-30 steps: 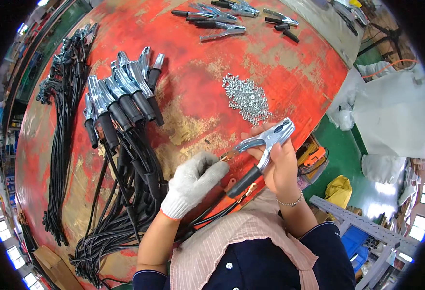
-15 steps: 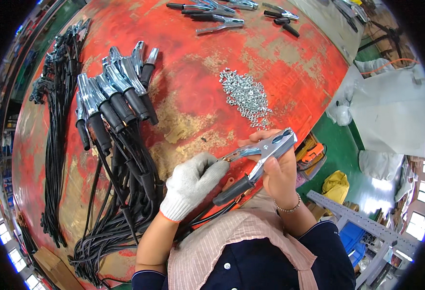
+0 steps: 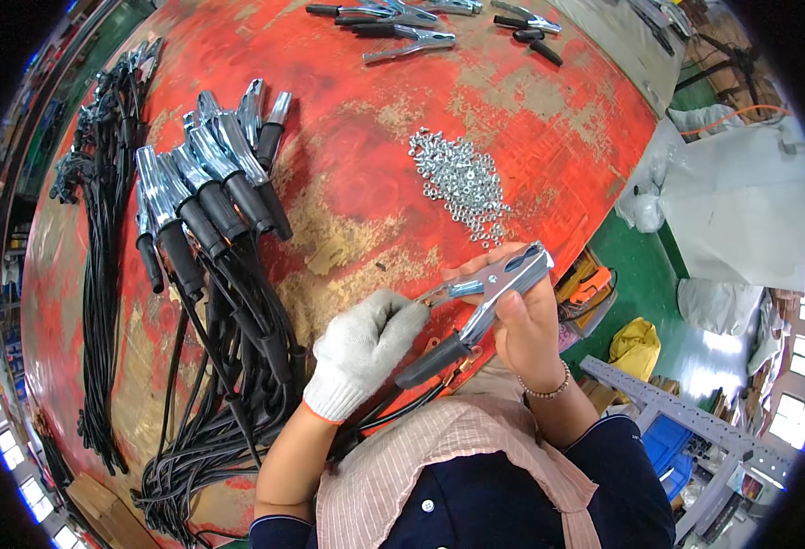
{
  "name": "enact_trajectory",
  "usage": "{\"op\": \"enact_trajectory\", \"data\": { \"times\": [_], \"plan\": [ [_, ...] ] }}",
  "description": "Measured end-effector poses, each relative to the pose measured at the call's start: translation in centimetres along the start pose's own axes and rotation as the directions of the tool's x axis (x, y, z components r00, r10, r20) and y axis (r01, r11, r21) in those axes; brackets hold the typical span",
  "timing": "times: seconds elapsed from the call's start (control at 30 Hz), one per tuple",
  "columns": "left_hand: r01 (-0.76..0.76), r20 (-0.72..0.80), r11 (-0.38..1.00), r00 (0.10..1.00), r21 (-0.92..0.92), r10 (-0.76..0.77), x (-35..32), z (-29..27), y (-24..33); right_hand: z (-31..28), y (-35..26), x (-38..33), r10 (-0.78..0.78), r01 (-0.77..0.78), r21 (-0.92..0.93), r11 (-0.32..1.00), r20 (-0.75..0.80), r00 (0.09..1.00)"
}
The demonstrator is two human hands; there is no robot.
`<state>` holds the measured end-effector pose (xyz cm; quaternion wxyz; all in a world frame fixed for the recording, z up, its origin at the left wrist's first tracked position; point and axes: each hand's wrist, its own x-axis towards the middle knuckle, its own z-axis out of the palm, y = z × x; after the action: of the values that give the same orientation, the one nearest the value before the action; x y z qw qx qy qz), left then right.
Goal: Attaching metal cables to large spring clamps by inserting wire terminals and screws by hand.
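1. Two hands hold your clamp [image 3: 496,282] over the surface [image 3: 357,156], near the nuts [image 3: 462,188].
2. Steady its metal body with your right hand [image 3: 528,337], fingers curled around it.
3. Pinch the bare handle [image 3: 462,288] at its end, as your gloved left hand [image 3: 363,346] does; what else those fingers grip, I cannot tell.

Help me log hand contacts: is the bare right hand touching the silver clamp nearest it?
Touching. The head view shows the right hand around the silver clamp, its thumb lying over the metal handle.
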<state>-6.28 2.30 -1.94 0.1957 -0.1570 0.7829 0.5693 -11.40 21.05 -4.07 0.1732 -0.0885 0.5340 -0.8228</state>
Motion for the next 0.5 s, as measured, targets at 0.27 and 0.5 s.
{"op": "enact_trajectory", "data": {
  "times": [0.27,0.5],
  "plan": [
    [-0.196,0.089,0.981,0.977,-0.001,0.195,0.5,-1.2,-0.1,-1.2,-2.0,4.7,0.075,-0.088,0.071,0.994,0.177,0.981],
    [-0.077,0.017,0.927,0.996,-0.368,0.090,2.8,0.1,-3.7,-4.9,-0.6,18.4,-0.280,0.490,-0.864,0.114,0.445,0.851]
  ]
}}
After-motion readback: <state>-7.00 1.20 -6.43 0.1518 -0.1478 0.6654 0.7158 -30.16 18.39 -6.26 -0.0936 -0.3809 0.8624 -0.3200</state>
